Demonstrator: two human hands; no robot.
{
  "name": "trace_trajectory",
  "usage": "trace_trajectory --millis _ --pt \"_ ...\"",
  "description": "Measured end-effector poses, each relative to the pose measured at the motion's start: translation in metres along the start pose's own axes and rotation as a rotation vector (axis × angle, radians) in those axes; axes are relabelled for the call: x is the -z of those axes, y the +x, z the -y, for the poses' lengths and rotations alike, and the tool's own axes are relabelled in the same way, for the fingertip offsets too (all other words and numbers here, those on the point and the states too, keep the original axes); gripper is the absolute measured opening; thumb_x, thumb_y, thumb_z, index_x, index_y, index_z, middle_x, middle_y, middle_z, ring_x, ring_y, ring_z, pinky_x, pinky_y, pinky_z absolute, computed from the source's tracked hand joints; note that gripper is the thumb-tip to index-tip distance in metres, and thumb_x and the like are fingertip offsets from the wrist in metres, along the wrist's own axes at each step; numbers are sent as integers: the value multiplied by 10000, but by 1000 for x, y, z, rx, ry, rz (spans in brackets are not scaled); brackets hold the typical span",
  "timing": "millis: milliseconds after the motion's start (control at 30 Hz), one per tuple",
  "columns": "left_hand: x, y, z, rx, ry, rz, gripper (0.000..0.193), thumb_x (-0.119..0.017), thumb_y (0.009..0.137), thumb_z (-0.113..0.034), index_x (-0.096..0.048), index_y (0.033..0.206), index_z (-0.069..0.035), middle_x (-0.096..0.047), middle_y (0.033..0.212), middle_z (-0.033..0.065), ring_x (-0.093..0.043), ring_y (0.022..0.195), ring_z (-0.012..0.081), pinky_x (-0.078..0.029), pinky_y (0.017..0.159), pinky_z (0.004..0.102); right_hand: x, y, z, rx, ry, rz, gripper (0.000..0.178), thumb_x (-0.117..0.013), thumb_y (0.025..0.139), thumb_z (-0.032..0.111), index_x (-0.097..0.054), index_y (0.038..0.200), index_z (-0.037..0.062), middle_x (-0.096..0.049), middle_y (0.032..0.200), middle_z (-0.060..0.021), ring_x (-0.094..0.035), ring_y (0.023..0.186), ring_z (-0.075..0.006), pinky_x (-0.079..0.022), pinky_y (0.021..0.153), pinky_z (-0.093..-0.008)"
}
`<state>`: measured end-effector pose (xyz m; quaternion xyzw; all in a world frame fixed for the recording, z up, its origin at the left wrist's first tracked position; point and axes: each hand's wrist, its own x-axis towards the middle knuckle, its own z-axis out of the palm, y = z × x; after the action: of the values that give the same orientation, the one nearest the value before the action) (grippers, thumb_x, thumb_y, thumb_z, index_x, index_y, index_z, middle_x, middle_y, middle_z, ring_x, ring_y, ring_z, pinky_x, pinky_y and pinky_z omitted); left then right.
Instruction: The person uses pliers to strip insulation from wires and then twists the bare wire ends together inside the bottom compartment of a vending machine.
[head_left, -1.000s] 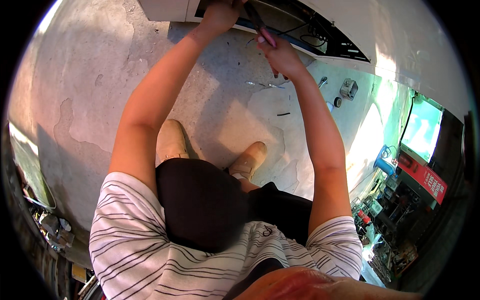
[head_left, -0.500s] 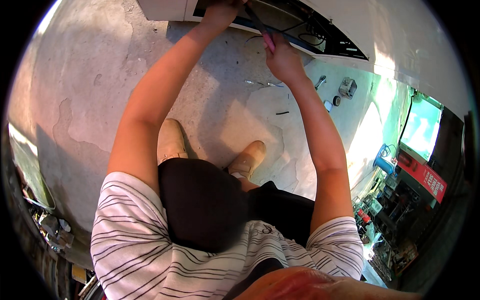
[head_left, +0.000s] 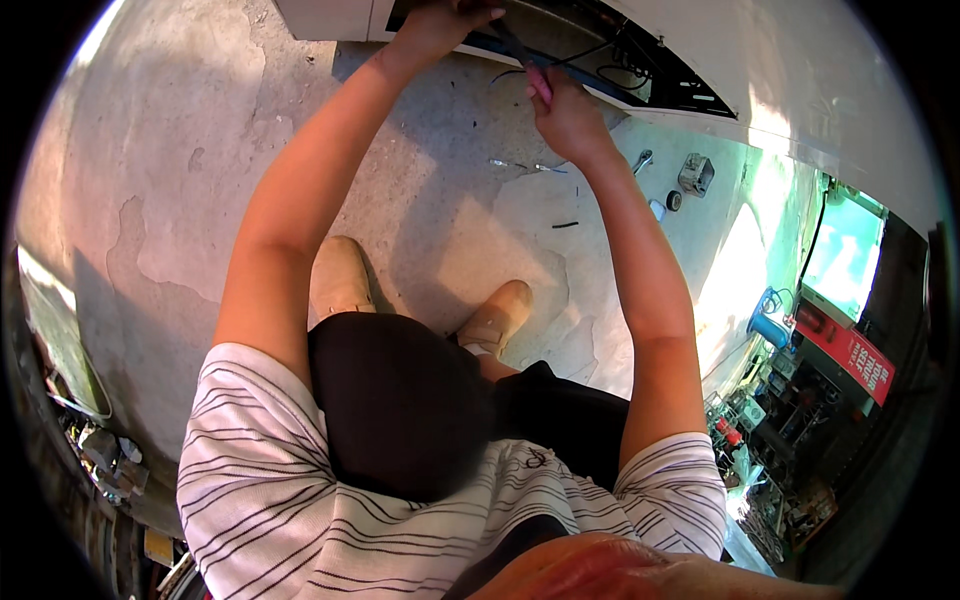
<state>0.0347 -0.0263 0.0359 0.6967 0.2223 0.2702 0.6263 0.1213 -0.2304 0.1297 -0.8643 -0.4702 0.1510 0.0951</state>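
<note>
At the top of the head view, my right hand (head_left: 572, 118) is closed round the pink handle of a tool (head_left: 541, 86). Its long, dark, flat-looking shaft runs up and left toward my other hand; its exact kind does not show. My left hand (head_left: 438, 30) is closed beside the tool's far end, thumb stretched to the right. What its fingers hold, if anything, is hidden in the shade. Both hands work at the dark opening (head_left: 575, 30) low in a large white casing (head_left: 790, 60). Thin black cables (head_left: 622, 76) hang inside that opening, right of the tool.
On the concrete floor (head_left: 180, 130) right of my right forearm lie a wrench (head_left: 643, 160), a small grey metal box (head_left: 696, 175) and a black roll (head_left: 673, 201). A short black strip (head_left: 565, 225) lies nearer my shoes (head_left: 500, 312). Clutter lines the right wall, with a blue tool (head_left: 768, 322).
My left hand has shifted slightly down and left, and its thumb now shows stretched out. My right hand and the pink-handled tool have barely moved.
</note>
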Motion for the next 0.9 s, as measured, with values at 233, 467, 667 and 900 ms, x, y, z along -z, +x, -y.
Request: trace_trajectory --millis 233,467,667,900 --pt "2 11 1 -46 283 -6 349 -701 910 -332 -591 1017 -19 -663 850 97 -634 783 191 -520 737 330 3 4 -2 -37 -27 28 286 -567 960 292 -557 1109 48 -653 1028 -239 -620 964 -449 -497 798 -507" --pt "-3 18 4 -16 117 54 341 -754 875 -294 -593 996 -18 -665 858 83 -624 797 184 -520 744 341 4 4 -3 -52 -36 24 294 -565 959 301 -560 1118 54 -657 1024 -239 -620 976 -447 -497 811 -500" --pt "3 37 29 -58 -22 152 312 -755 879 -275 -600 999 -32 -658 903 77 -599 880 163 -501 781 321 8 4 9 -103 50 74 343 -542 974 353 -564 1189 86 -668 1042 -230 -628 992 -443 -497 825 -500" --pt "4 34 20 -82 17 172 292 -724 903 -287 -601 994 -38 -633 879 60 -575 866 148 -484 766 309 10 4 7 -86 35 68 356 -535 980 353 -556 1212 85 -671 1022 -240 -629 990 -448 -497 828 -499"
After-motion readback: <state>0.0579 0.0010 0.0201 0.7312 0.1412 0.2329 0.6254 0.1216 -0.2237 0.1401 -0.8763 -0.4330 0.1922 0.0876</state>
